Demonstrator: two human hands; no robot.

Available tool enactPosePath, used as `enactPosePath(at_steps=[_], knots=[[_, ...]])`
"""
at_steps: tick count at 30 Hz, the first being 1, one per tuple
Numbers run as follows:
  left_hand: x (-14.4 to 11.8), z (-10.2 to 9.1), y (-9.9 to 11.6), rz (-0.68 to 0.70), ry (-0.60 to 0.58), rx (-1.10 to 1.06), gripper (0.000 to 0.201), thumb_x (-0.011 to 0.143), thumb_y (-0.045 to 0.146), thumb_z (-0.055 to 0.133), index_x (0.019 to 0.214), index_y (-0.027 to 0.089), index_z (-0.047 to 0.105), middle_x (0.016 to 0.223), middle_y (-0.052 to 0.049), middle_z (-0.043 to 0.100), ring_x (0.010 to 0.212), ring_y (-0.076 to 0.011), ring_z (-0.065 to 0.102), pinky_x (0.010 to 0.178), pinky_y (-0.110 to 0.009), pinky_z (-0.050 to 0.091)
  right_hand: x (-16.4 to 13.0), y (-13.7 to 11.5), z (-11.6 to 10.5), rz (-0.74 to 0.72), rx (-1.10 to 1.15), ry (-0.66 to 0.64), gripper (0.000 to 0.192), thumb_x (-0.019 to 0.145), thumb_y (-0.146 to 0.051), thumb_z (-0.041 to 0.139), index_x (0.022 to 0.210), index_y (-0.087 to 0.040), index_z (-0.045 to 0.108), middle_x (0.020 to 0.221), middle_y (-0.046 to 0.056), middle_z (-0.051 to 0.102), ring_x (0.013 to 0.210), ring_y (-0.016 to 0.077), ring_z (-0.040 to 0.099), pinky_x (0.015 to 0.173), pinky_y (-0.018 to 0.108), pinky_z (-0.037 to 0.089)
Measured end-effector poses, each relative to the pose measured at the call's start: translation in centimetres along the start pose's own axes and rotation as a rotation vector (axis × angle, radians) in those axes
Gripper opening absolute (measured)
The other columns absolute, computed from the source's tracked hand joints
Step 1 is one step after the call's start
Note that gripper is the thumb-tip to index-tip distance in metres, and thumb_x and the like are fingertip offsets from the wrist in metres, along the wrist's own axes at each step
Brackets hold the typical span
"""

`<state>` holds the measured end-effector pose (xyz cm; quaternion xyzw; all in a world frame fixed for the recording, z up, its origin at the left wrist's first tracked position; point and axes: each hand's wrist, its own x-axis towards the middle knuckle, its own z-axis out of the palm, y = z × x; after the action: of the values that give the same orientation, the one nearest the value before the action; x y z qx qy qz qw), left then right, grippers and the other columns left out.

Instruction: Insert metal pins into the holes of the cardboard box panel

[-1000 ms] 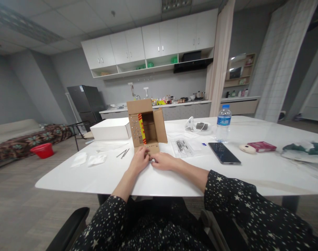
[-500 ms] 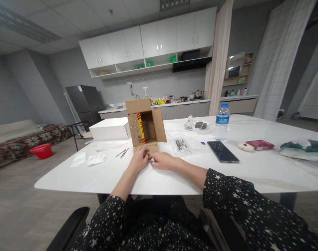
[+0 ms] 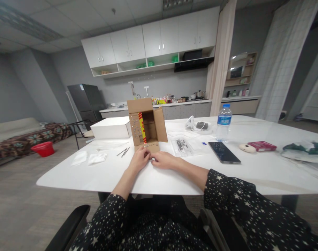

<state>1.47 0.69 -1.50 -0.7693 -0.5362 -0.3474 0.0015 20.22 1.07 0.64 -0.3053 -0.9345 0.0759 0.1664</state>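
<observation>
An open cardboard box (image 3: 148,127) stands on the table, its mouth facing me. Small shiny studs dot its left flap (image 3: 136,129), beside a red and yellow strip, and a row of them crosses the lower flap (image 3: 153,146). My left hand (image 3: 140,158) is closed at the lower flap, with its fingertips bent inward. Close against it, my right hand (image 3: 163,160) has its thumb and fingers drawn together at the same edge. Anything between the fingertips is too small or hidden to make out.
Left of the box are metal tweezers-like sticks (image 3: 124,152), white tissues (image 3: 97,159) and a white box (image 3: 110,128). To the right lie a plastic bag of small dark pieces (image 3: 183,147), a phone (image 3: 224,152), a water bottle (image 3: 224,122) and a dark red box (image 3: 262,146).
The whole view has shifted slightly. Both hands stay at the lower flap, with only slight finger movement, and the box stands as before.
</observation>
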Motion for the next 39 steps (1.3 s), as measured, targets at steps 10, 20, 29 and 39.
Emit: enactPosePath(at_steps=[10, 20, 29, 39], knots=[[-0.03, -0.29, -0.06, -0.032, -0.039, 0.043, 0.015, 0.084, 0.023, 0.054, 0.08, 0.017, 0.067, 0.085, -0.006, 0.065, 0.084, -0.0204, 0.061, 0.078, -0.032, 0.047, -0.24, -0.48, -0.56, 0.009, 0.025, -0.009, 0.034, 0.086, -0.023, 0.049, 0.116, -0.023, 0.064, 0.097, 0.005, 0.072, 0.087, 0.0223, 0.065, 0.07, 0.028, 0.043], [-0.22, -0.58, -0.28, -0.014, -0.092, 0.019, 0.018, 0.084, 0.027, 0.054, 0.083, 0.018, 0.069, 0.088, -0.006, 0.069, 0.083, -0.0188, 0.061, 0.077, -0.03, 0.047, -0.32, -0.51, -0.65, 0.004, 0.043, -0.012, 0.034, 0.087, -0.024, 0.05, 0.117, -0.023, 0.066, 0.1, 0.006, 0.072, 0.091, 0.0225, 0.065, 0.073, 0.028, 0.043], [-0.46, -0.83, 0.27, -0.047, -0.093, 0.136, 0.014, 0.085, 0.029, 0.054, 0.084, 0.019, 0.064, 0.09, -0.007, 0.067, 0.087, -0.0227, 0.061, 0.079, -0.035, 0.046, -0.25, -0.34, -0.5, -0.001, 0.037, -0.011, 0.034, 0.087, -0.024, 0.05, 0.117, -0.023, 0.065, 0.097, 0.005, 0.073, 0.09, 0.0229, 0.066, 0.073, 0.029, 0.044], [-0.39, -0.34, -0.37, -0.029, -0.067, 0.144, 0.013, 0.09, 0.026, 0.049, 0.085, 0.018, 0.059, 0.09, -0.009, 0.067, 0.092, -0.0247, 0.063, 0.081, -0.038, 0.047, -0.22, -0.47, -0.59, 0.012, 0.014, -0.02, 0.034, 0.087, -0.023, 0.049, 0.117, -0.022, 0.064, 0.1, 0.006, 0.072, 0.089, 0.0224, 0.065, 0.073, 0.029, 0.045]])
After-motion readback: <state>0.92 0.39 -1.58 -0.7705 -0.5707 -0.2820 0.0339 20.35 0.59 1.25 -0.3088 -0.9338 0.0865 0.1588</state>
